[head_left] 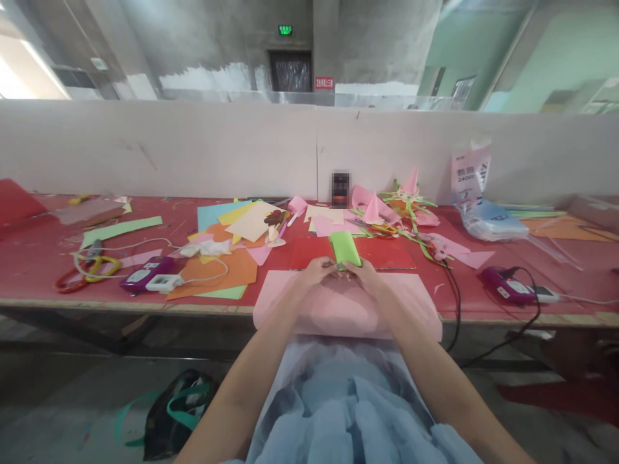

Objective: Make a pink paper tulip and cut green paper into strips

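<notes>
A piece of bright green paper [345, 247], which looks folded or curved, is pinched at its near edge between both hands. My left hand [320, 270] grips its left corner, and my right hand [365, 273] has the right corner. The fingertips meet below the paper and partly hide that edge. Under my wrists a large pink paper sheet [280, 296] bends over the table's front edge. Just beyond the hands lies a red sheet or board [387, 253].
Coloured paper sheets [227, 264], scissors [104, 267] and a purple power device [147, 274] with white cables lie to the left. Pink paper cones [372, 209], yellow-handled scissors [384, 230], a plastic bag [493, 220] and another purple device [507, 285] are rightward. A white partition [217, 148] stands behind.
</notes>
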Available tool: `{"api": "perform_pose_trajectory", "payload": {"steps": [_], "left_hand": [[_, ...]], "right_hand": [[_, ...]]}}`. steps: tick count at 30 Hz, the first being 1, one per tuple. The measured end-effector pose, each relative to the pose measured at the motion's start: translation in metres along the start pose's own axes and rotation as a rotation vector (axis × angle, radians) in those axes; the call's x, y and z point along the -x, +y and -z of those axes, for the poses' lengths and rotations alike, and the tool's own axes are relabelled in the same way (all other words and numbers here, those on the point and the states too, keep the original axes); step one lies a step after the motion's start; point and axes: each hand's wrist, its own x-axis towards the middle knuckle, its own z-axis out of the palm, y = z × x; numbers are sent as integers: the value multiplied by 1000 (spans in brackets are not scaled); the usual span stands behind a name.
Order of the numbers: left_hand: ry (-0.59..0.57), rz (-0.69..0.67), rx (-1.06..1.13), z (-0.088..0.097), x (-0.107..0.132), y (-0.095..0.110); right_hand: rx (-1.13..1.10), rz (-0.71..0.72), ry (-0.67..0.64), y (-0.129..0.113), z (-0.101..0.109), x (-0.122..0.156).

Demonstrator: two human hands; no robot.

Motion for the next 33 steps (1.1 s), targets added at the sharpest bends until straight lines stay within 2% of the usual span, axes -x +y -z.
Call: {"api": "perform_pose_trajectory", "payload": {"steps": [5,23,29,33], "left_hand": [[-25,-32,0,2,-1,-4],[-36,27,-72,-6,4,2],[11,-3,-72,-7,3,3],[-36,-40,-59,-6,4,4]], "right_hand": [[4,12,-6,-1,0,2],[75,53,65,4,2,-1],[4,32,70,-1,0,0],[-74,13,57,-2,1,0]]}}
